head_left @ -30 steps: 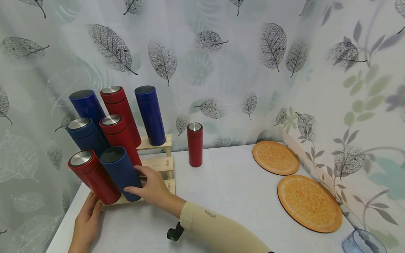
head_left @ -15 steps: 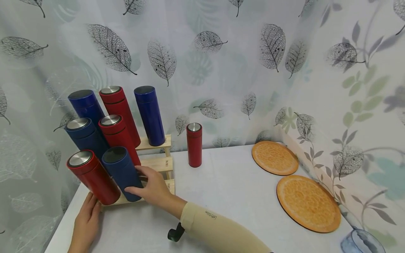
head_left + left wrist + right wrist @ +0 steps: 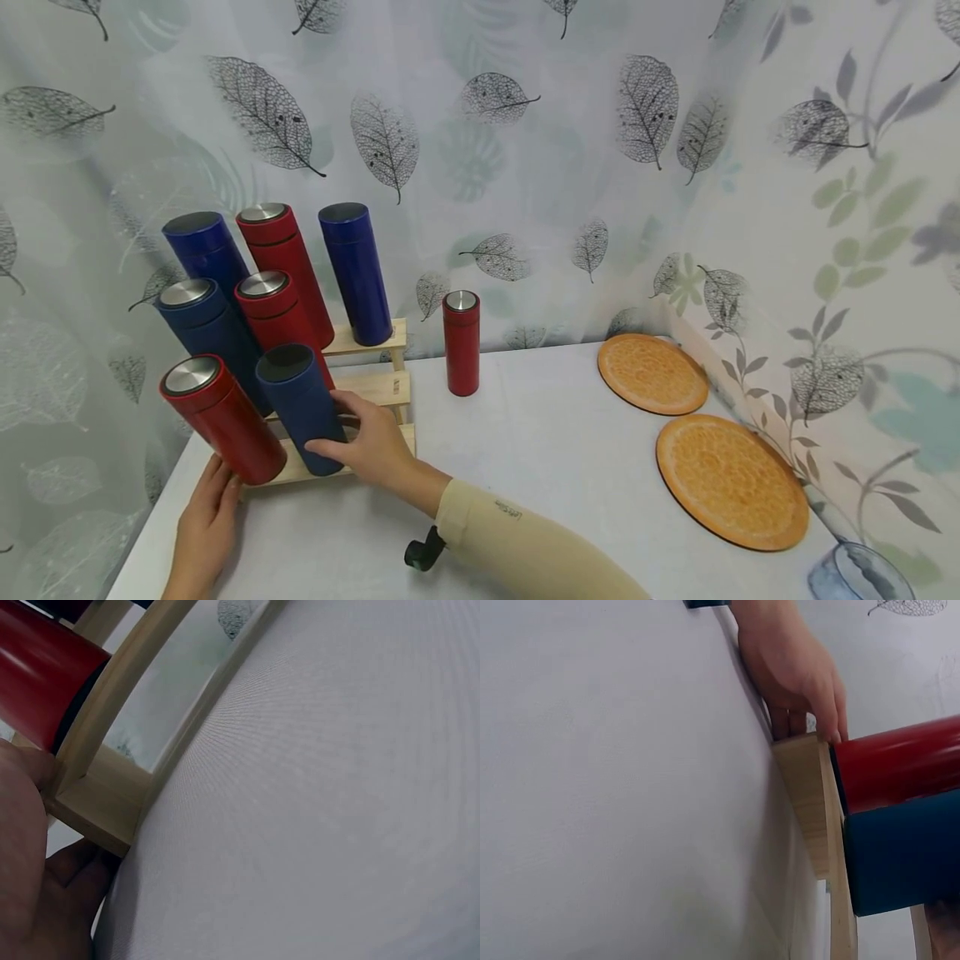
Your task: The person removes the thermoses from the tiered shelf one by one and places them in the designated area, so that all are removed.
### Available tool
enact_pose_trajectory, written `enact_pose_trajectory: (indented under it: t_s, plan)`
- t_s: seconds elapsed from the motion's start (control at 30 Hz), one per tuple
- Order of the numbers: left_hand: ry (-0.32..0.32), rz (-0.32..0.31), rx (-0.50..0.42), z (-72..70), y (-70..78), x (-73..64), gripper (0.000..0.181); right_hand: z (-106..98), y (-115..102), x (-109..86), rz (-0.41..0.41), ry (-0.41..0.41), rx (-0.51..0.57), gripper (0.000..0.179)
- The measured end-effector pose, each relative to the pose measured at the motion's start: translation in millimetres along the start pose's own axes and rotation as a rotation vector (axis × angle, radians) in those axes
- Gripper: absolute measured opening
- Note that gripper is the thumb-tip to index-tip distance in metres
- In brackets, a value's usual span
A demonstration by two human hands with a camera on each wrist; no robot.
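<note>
In the head view, my right hand [image 3: 378,442] holds a blue thermos flask [image 3: 303,412] low on its side, thumb in front and fingers behind. This flask is upright on the bottom step of a wooden three-step rack [image 3: 403,437]. To its left on the same step stands a red flask [image 3: 225,421] with a silver lid. My left hand [image 3: 202,533] grips the rack's front left corner; the left wrist view shows thumb and fingers around that wooden end [image 3: 105,791]. Most of my right hand is out of sight in the right wrist view, behind the blue flask [image 3: 900,851].
A blue flask [image 3: 206,321] and a red one [image 3: 273,304] occupy the middle step. Several blue and red flasks line the top step. One red flask [image 3: 462,346] stands on the white table. Two round orange mats [image 3: 652,373] lie at the right, against the leaf-patterned curtain.
My right hand has slid the blue flask slightly right along the bottom step, widening the gap to the red flask. My left hand has stayed at the rack's corner.
</note>
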State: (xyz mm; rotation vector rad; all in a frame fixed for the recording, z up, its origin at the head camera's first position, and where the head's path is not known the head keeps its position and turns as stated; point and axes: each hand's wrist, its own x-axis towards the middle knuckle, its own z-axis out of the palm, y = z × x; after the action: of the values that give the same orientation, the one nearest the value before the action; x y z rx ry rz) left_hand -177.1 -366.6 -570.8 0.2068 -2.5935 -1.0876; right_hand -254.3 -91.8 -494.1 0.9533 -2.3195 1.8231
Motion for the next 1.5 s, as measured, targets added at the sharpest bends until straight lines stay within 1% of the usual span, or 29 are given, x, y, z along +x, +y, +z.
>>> enact_pose_trajectory:
  t_s: [0.13,0.27,0.5,0.6,0.8,0.9,1.23,1.33,1.5]
  plan:
    - [0.011,0.014,-0.019,-0.1,0.5,-0.1,0.053,-6.7,-1.3,-1.4,-0.021,0.009,0.011,0.068]
    - [0.003,0.001,-0.024,-0.6,0.6,0.3,0.054,-14.5,-2.7,-3.5,-0.030,0.006,0.018,0.068]
    - [-0.037,-0.041,-0.014,-1.3,4.8,1.5,0.058,-27.0,-3.6,-9.7,-0.057,0.022,0.013,0.067]
    - [-0.043,-0.044,-0.017,-2.4,5.5,1.5,0.058,-32.7,-4.0,-11.6,-0.064,0.029,0.009,0.067]
    - [-0.026,-0.021,-0.020,-2.1,3.8,1.8,0.057,-44.3,0.2,-13.4,-0.059,0.034,0.028,0.067]
    - [-0.025,-0.020,-0.022,-1.5,2.3,1.9,0.057,-50.5,1.3,-15.4,-0.050,0.034,0.029,0.068]
    - [-0.028,-0.058,-0.008,-2.0,1.8,1.9,0.059,-63.8,4.9,-20.6,-0.029,0.062,0.019,0.069]
    - [-0.028,-0.065,-0.025,-1.9,2.5,1.5,0.060,-67.3,5.9,-21.4,-0.012,0.076,0.012,0.069]
    - [-0.029,-0.072,-0.040,-1.3,3.1,1.1,0.060,-73.1,7.7,-25.2,-0.009,0.097,0.013,0.068]
